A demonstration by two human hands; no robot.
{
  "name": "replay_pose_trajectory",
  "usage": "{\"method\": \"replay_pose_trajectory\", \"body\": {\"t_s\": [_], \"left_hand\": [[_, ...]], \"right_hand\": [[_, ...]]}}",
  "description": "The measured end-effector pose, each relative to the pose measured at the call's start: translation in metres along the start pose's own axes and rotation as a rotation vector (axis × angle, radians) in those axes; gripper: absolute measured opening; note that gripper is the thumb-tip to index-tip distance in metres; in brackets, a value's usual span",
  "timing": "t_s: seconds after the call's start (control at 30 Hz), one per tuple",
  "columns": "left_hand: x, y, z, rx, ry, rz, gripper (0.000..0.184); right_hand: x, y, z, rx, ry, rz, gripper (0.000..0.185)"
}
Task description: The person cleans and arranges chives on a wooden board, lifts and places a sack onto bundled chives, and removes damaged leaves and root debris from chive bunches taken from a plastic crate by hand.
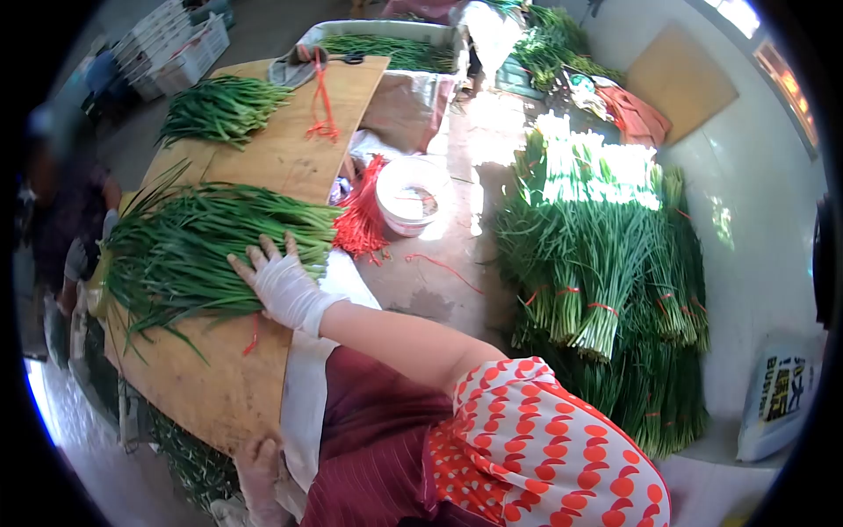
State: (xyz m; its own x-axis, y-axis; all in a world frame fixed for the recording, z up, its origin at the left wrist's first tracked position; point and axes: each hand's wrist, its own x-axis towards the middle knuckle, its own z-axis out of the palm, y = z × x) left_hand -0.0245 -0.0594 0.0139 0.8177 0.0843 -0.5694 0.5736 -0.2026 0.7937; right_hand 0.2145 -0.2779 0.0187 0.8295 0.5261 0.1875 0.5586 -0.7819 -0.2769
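Green chives [198, 241] lie (spread flat) beneath the right grip [288, 290]

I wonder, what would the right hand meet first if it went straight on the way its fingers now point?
The right hand would probably meet more of the large green bundle beneath it; whether it would skim over or push into the leaves is unclear.

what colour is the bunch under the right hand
The bunch is deep green, turning paler green toward its right end; best seen in the head view.
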Motion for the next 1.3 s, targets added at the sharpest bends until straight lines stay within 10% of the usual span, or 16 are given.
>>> {"method": "replay_pose_trajectory", "body": {"t_s": [0.2, 0.43, 0.63, 0.87, 1.3], "left_hand": [[-0.069, -0.071, 0.017, 0.350, 0.407, 0.315, 0.034], [-0.095, -0.105, 0.038, 0.715, 0.593, -0.006, 0.082], [-0.124, -0.124, 0.055, 0.533, 1.005, 0.059, 0.084], [-0.100, -0.168, 0.054, -0.249, 0.889, 0.280, 0.068], [-0.090, -0.137, 0.009, 0.130, 0.652, 0.181, 0.042]], "right_hand": [[0.000, -0.003, 0.003, -0.054, 0.003, -0.020, 0.094], [-0.002, -0.011, 0.002, -0.009, 0.044, -0.061, 0.095], [0.000, -0.021, 0.011, -0.112, 0.159, -0.265, 0.087], [0.001, 0.023, 0.007, -0.130, 0.164, -0.226, 0.086], [0.010, 0.011, 0.003, -0.123, 0.175, -0.257, 0.088]]}}
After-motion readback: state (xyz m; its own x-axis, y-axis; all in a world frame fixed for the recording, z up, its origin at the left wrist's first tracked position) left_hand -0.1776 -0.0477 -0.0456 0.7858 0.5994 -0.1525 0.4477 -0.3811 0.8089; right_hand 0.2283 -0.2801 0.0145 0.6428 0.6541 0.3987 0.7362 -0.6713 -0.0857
